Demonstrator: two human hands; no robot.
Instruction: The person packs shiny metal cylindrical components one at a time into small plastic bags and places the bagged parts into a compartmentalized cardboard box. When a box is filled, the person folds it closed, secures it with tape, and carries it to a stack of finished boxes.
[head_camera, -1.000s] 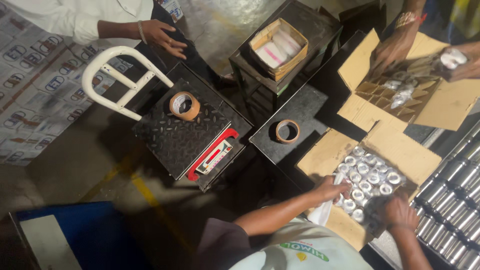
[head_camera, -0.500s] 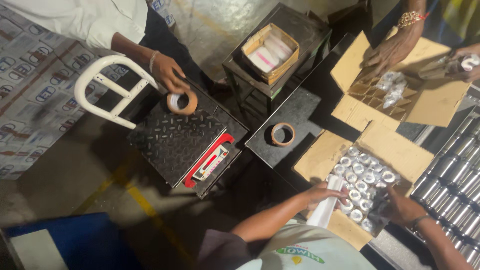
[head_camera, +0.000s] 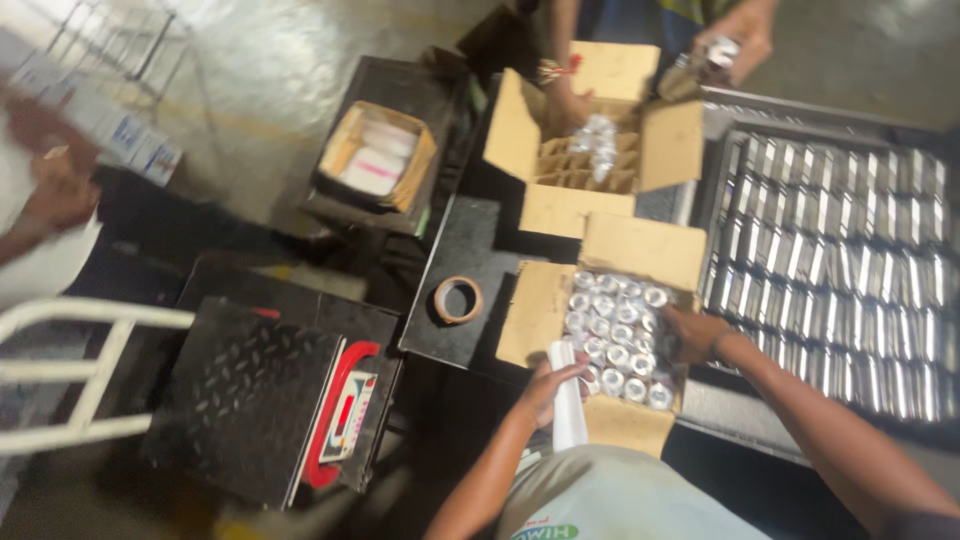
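A white folded sheet is gripped by the left hand at the near edge of the cardboard box. The right hand, fingers spread, is laid on the shiny cans inside that box.

The left hand grips a white roll beside the open carton of silver-capped bottles; the right hand touches them.

Near carton on bench, packed with cans. Left hand at carton's near edge, holding rolled sheet; right hand on cans at right side. Tape roll left of carton. Second carton behind. Tray of cans right. Scale far left, small box behind it.
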